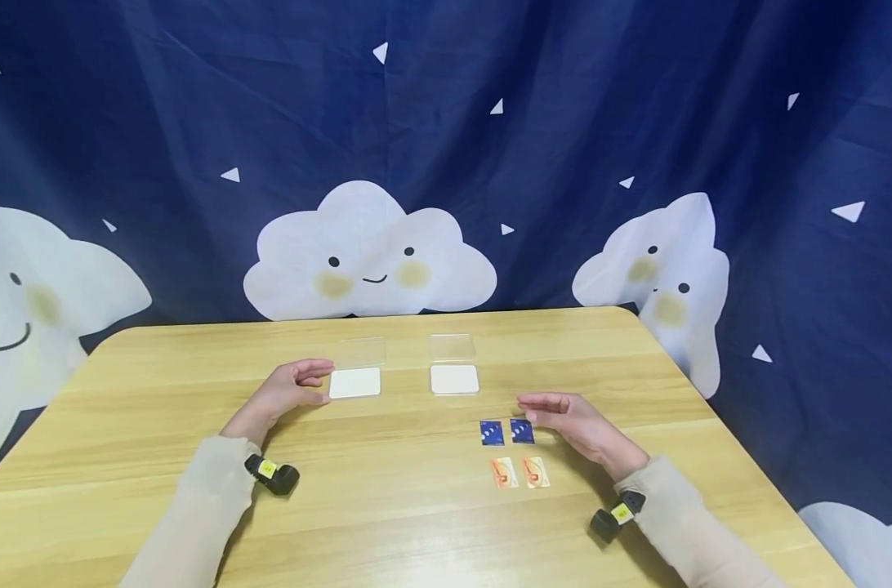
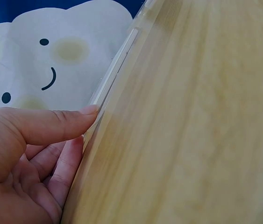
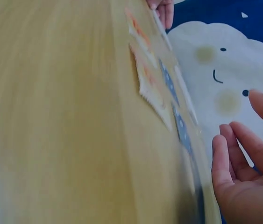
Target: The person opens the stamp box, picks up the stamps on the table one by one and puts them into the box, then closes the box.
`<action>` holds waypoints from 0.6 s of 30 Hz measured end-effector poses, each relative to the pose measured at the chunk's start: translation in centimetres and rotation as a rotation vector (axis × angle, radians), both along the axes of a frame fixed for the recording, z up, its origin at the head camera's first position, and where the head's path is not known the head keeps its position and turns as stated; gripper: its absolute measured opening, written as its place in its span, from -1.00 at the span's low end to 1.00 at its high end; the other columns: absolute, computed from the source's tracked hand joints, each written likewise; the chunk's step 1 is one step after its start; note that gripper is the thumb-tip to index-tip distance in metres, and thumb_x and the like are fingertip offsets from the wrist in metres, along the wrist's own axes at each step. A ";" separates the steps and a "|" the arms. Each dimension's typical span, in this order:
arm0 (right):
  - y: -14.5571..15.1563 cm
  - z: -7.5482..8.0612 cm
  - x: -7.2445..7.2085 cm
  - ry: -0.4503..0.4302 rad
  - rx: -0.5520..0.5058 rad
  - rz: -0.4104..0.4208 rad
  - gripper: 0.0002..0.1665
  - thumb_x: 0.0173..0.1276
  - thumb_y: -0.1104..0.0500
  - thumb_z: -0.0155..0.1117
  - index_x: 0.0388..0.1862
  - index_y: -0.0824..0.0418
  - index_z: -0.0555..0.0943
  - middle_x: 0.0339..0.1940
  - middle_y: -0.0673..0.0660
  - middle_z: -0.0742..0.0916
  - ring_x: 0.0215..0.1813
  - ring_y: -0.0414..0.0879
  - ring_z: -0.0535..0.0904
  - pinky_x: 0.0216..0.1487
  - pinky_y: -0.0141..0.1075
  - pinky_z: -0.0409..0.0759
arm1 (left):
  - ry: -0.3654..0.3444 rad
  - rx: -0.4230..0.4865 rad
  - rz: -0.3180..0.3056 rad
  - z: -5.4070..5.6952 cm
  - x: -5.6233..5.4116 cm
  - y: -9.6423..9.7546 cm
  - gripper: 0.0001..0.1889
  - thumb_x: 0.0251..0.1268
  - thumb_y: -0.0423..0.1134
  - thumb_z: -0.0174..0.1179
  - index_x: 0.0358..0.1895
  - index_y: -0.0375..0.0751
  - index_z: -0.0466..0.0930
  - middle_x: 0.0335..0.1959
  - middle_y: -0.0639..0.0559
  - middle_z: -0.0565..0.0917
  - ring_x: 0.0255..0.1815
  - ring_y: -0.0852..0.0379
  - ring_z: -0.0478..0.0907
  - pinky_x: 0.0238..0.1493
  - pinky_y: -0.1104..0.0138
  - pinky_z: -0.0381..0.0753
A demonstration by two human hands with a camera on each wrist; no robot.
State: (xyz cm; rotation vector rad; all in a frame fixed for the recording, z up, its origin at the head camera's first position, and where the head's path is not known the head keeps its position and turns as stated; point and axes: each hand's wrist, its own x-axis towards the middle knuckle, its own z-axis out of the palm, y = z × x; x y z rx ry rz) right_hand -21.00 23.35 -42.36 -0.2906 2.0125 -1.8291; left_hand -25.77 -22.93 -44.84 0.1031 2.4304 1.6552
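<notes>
Two clear plastic cases stand opened on the table, each with a white inside and a transparent lid folded back. At the left edge of the left case (image 1: 354,383) is my left hand (image 1: 293,384); its thumb touches the case's near corner in the left wrist view. The right case (image 1: 454,380) lies apart from both hands. My right hand (image 1: 574,425), fingers loosely bent and holding nothing, hovers beside a dark blue packet (image 1: 522,431). Left of that lies another blue packet (image 1: 492,433). Two orange-and-white packets (image 1: 504,473) with serrated edges lie nearer me.
Wood-grain table (image 1: 387,506) with rounded far corners. Behind it hangs a navy curtain (image 1: 446,98) printed with white clouds and triangles. A black wrist camera (image 1: 272,474) is strapped on each sleeve cuff.
</notes>
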 end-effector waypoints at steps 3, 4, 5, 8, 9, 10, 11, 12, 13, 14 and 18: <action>0.4 -0.4 -0.1 -0.007 -0.005 0.023 -0.42 0.26 0.29 0.25 0.20 0.55 0.37 0.19 0.38 0.54 0.09 -0.14 0.56 0.11 -0.44 0.48 | 0.003 -0.001 -0.004 0.0 0.0 -0.1 -0.31 -0.01 -0.47 0.35 0.28 -0.42 0.33 0.28 -0.30 0.40 0.13 -0.09 0.38 -0.10 0.59 0.44; 0.6 -0.5 -0.2 -0.011 -0.004 0.027 -0.43 0.25 0.29 0.26 0.19 0.53 0.39 0.18 0.36 0.56 0.08 -0.13 0.57 0.10 -0.43 0.49 | 0.002 -0.001 -0.003 -0.1 0.0 -0.1 -0.31 -0.01 -0.47 0.35 0.28 -0.42 0.33 0.28 -0.30 0.40 0.13 -0.10 0.38 -0.10 0.59 0.44; 0.8 -0.7 -0.4 -0.015 -0.001 0.028 -0.44 0.25 0.29 0.27 0.19 0.51 0.41 0.17 0.35 0.57 0.07 -0.13 0.58 0.10 -0.43 0.49 | 0.002 -0.001 -0.004 -0.1 0.0 -0.1 -0.31 -0.01 -0.47 0.35 0.28 -0.42 0.33 0.28 -0.29 0.40 0.14 -0.10 0.38 -0.10 0.59 0.44; 1.3 -1.1 -0.7 -0.022 0.008 0.033 -0.46 0.24 0.31 0.27 0.18 0.49 0.42 0.16 0.32 0.59 0.04 -0.12 0.59 0.10 -0.42 0.49 | -0.002 -0.003 -0.002 -0.1 0.0 -0.1 -0.31 0.00 -0.47 0.35 0.28 -0.41 0.33 0.29 -0.29 0.40 0.15 -0.11 0.38 -0.09 0.59 0.43; 1.4 -1.2 -0.8 -0.022 0.014 0.033 -0.46 0.24 0.31 0.26 0.18 0.49 0.42 0.15 0.31 0.59 0.04 -0.12 0.60 0.10 -0.42 0.49 | -0.005 -0.004 -0.001 -0.1 0.0 0.0 -0.31 -0.01 -0.47 0.35 0.28 -0.41 0.33 0.29 -0.29 0.40 0.15 -0.11 0.38 -0.09 0.59 0.43; 1.5 -1.3 -0.9 -0.022 0.020 0.029 -0.46 0.23 0.32 0.27 0.18 0.49 0.42 0.14 0.30 0.60 0.03 -0.13 0.60 0.09 -0.42 0.50 | -0.007 -0.006 0.002 -0.1 0.0 0.0 -0.31 -0.01 -0.46 0.35 0.28 -0.40 0.33 0.29 -0.28 0.40 0.15 -0.10 0.38 -0.09 0.59 0.43; 1.6 -1.3 -0.9 -0.011 0.027 0.037 -0.45 0.24 0.33 0.26 0.18 0.52 0.41 0.13 0.31 0.61 0.02 -0.14 0.61 0.09 -0.42 0.50 | -0.009 -0.006 0.002 -0.1 0.0 0.0 -0.31 0.00 -0.46 0.35 0.29 -0.40 0.33 0.29 -0.28 0.40 0.15 -0.10 0.38 -0.09 0.59 0.43; 1.7 -1.4 -1.0 -0.004 0.037 0.038 -0.44 0.23 0.34 0.27 0.18 0.53 0.40 0.12 0.32 0.61 0.00 -0.14 0.61 0.07 -0.41 0.52 | -0.010 -0.007 0.003 -0.1 0.0 0.0 -0.31 0.00 -0.46 0.36 0.29 -0.40 0.33 0.29 -0.28 0.40 0.15 -0.10 0.38 -0.09 0.59 0.43; 1.8 -1.4 -1.0 0.012 0.054 0.044 -0.44 0.22 0.34 0.27 0.17 0.55 0.40 0.10 0.33 0.62 -0.02 -0.15 0.62 0.05 -0.40 0.53 | -0.012 -0.007 0.002 -0.1 0.0 0.0 -0.31 0.00 -0.45 0.36 0.29 -0.40 0.33 0.29 -0.28 0.40 0.15 -0.10 0.38 -0.09 0.59 0.43; 1.8 -1.5 -1.0 0.027 0.070 0.049 -0.44 0.21 0.35 0.28 0.16 0.56 0.40 0.09 0.34 0.62 -0.04 -0.16 0.62 0.03 -0.39 0.55 | -0.012 -0.005 0.003 -0.1 0.0 0.0 -0.31 0.00 -0.46 0.35 0.29 -0.40 0.33 0.29 -0.28 0.40 0.15 -0.10 0.37 -0.09 0.59 0.43; 1.6 -1.5 -1.1 0.085 0.139 0.052 -0.46 0.15 0.37 0.31 0.11 0.58 0.45 0.02 0.38 0.64 -0.16 -0.20 0.62 -0.09 -0.39 0.60 | -0.005 -0.004 0.000 0.1 0.1 0.0 -0.31 0.01 -0.46 0.34 0.29 -0.41 0.32 0.29 -0.29 0.40 0.15 -0.10 0.37 -0.09 0.60 0.43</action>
